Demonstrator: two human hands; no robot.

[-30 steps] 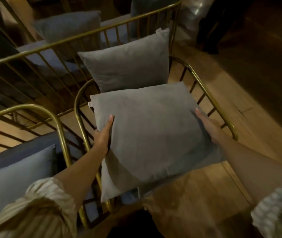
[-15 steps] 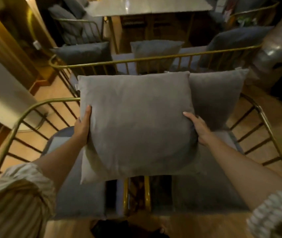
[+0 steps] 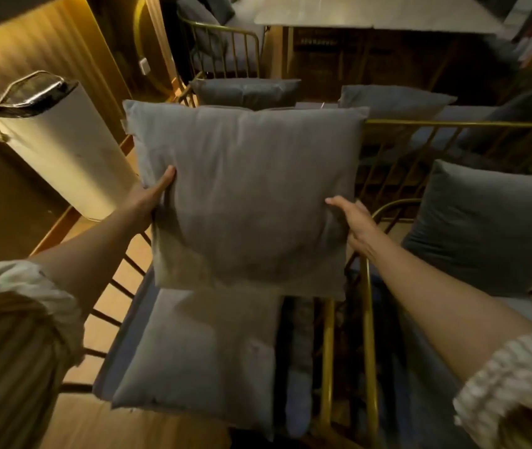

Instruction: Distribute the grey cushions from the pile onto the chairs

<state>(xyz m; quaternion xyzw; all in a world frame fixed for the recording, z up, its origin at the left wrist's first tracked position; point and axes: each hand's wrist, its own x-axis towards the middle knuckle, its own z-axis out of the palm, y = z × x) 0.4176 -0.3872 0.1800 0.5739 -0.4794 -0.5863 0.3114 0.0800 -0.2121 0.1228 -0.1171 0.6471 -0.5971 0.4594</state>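
Note:
I hold a square grey cushion (image 3: 245,196) upright in front of me, above the left chair. My left hand (image 3: 153,196) grips its left edge and my right hand (image 3: 353,222) grips its right edge. Below it the left chair's grey seat pad (image 3: 200,351) lies inside a gold metal frame. The chair on the right (image 3: 370,319) has a darker grey cushion (image 3: 491,228) leaning against its back. Beyond the gold rail (image 3: 452,124), two more grey cushions (image 3: 248,92) (image 3: 394,100) rest on a bench.
A tall white bin (image 3: 60,150) with a black liner stands at the left by a wooden wall. A pale tabletop (image 3: 375,11) sits at the back, with another gold-framed chair (image 3: 222,47) beside it. Wooden floor shows under the chairs.
I have swung the cushion from over the right chair to over the left chair. My view turned left, bringing the white bin in. Both hands kept their grip.

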